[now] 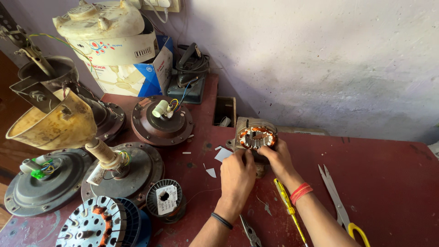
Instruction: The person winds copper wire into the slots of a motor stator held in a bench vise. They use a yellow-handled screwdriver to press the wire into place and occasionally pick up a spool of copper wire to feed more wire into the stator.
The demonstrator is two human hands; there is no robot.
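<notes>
Copper-wound motor stator (256, 137) sits at the tabletop's (388, 174) back edge, both your hands closed on it, left hand (237, 176) front, right hand (278, 158) side; likely heavy, rigid — hold the steel core, spare windings.

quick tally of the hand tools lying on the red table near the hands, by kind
Yellow-handled screwdriver: 1
Yellow-handled scissors: 1
Pliers, partly cut off at the bottom edge: 1
Total: 3

Both the left hand and the right hand are on the motor stator, not on any tool.
</notes>
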